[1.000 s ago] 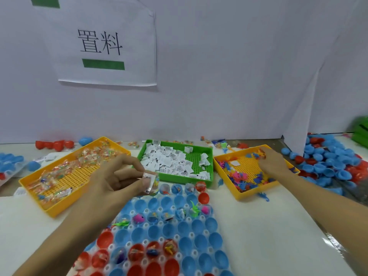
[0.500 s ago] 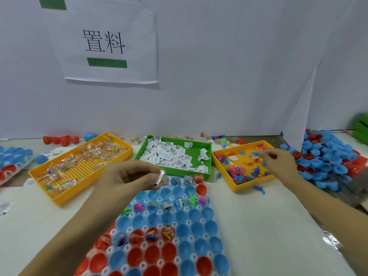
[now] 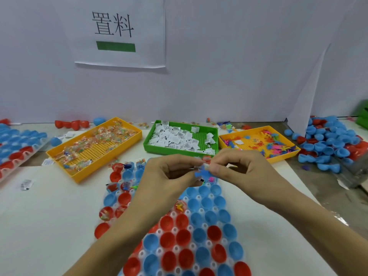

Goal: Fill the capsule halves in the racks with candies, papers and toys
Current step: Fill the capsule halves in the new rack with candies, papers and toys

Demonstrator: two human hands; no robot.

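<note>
Head view: I saw both hands meeting over the far end of the capsule rack [image 3: 199,246], roughly at the 12 o'clock end of it. Left hand [image 3: 169,174] had fingers curled, pinching a small folded paper slip [image 3: 196,167] between thumb and forefinger. Right hand [image 3: 241,168] was also curled, pinching a blue star-shaped toy [image 3: 202,173] at its fingertips. Toy and slip were touching or nearly so; I couldn't tell which.

The rack held red and blue capsule halves [image 3: 169,240], open side up. Near rows looked unfilled, several at the far left end had candy or toys inside.

Supply trays sat beyond the rack: yellow candy tray [image 3: 93,154] at 10 o'clock, green paper tray [image 3: 151,145] at 12, yellow toy tray [image 3: 286,156] at 2 o'clock. A loose pile of blue and red capsule halves [image 3: 330,144] lay at 3 o'clock from the trays, past the toy tray. A second rack [image 3: 18,146] with blue and red halves sat at the left edge, 9 o'clock. White sign [image 3: 121,30] with black characters and a green bar hung on the back wall.
</note>
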